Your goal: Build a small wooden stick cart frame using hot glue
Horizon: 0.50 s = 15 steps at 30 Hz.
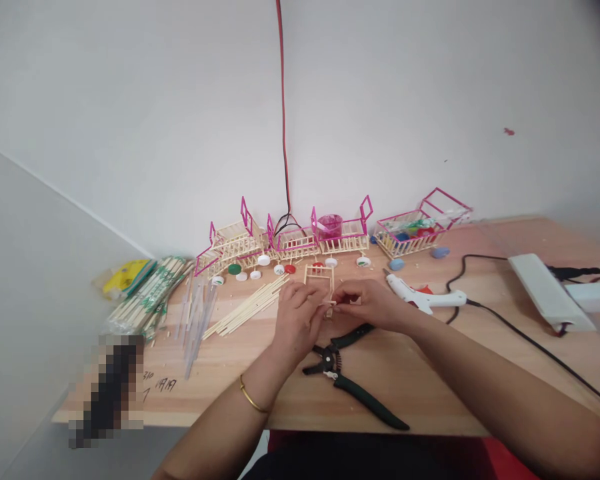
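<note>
Two hands [330, 308], small stick frame [320, 279], pliers [353, 380]

From my end this reads as a home craft corner, not a fitted workshop; a plain wooden table [430, 373] stands against a bare white wall [130, 100]; far along it stand small stick carts [300, 241] (pink-framed); packs of sticks [150, 293] lie left, a half-built stick frame [319, 277] centre, a glue gun [420, 297] and power strip [547, 290] right, pliers [350, 383] near.

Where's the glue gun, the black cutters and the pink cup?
glue gun [411, 293]: head view, on its white body.
black cutters [330, 363]: head view, on the pivot.
pink cup [330, 227]: head view, on its side.
</note>
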{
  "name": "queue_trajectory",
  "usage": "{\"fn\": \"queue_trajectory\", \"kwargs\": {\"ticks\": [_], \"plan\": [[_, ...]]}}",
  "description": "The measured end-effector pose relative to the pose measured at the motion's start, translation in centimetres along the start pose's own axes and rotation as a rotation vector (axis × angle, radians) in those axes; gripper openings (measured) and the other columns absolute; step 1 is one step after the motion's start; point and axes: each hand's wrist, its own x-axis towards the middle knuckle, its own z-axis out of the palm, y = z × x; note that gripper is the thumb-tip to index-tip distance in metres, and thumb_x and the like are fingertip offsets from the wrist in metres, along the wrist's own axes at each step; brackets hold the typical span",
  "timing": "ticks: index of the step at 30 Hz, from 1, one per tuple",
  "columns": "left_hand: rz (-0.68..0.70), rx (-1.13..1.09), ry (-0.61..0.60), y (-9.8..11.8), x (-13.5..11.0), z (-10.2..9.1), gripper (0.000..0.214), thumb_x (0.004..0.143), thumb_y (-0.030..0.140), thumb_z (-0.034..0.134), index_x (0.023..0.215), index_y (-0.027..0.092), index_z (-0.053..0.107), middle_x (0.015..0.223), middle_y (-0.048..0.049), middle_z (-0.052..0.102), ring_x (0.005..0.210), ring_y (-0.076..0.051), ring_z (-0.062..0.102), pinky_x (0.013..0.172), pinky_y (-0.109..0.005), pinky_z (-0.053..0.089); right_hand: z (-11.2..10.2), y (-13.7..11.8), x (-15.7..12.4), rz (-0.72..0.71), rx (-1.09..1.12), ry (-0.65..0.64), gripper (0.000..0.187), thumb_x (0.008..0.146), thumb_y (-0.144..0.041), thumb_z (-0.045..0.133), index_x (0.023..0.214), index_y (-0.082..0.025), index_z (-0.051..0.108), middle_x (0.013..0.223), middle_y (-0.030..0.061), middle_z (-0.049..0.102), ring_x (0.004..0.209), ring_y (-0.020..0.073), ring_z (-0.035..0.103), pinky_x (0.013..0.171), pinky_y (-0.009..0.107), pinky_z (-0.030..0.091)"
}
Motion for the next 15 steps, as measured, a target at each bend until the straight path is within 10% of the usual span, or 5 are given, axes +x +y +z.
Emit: {"fn": "queue_trajectory", "kwargs": {"ticks": [6,15], "plan": [[-0.301,-0.251,-0.009,-1.6,-0.1,-1.2,0.071,0.071,0.028,0.073,0.133,0.023,0.040,0.129,-0.0123,0.048,0.117,-0.025,0.046,0.100,-0.045,0.037,0.5,1.2,-0.2,0.054,0.021,-0.017,0.025,0.075,-0.031,0.064,0.097,-0.019,0.062,0.076,0.0001,0.063,0.070,0.0154,0.058,0.065,0.027,0.046],[-0.543,-0.530,-0.188,-3.2,-0.7,-1.2,0.049,0.066,0.012,0.069,0.114,0.018,0.060,0.098,-0.0052,0.062,0.083,-0.014,0.056,0.078,-0.029,0.047,0.8,0.6,-0.4,0.007,-0.046,0.010,0.020,0.081,-0.032,0.056,0.094,-0.021,0.066,0.080,0.0013,0.066,0.073,0.0166,0.058,0.067,0.029,0.045]]}}
